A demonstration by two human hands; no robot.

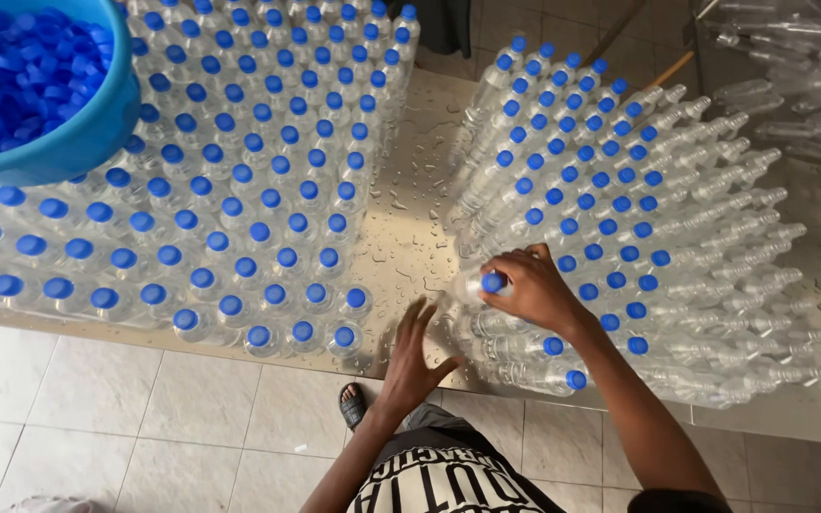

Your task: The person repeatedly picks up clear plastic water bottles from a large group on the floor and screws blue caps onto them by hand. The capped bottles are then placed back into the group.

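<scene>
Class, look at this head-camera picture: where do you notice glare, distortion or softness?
Head view: daylight glints off the wet metal table and clear bottles; wide-angle lens leans bottles outward; right hand on a blue cap is sharp, left hand too.

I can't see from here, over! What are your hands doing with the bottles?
Right hand gripping blue cap. Left hand open, steadying that bottle. Capped bottles left, uncapped ones right.
</scene>
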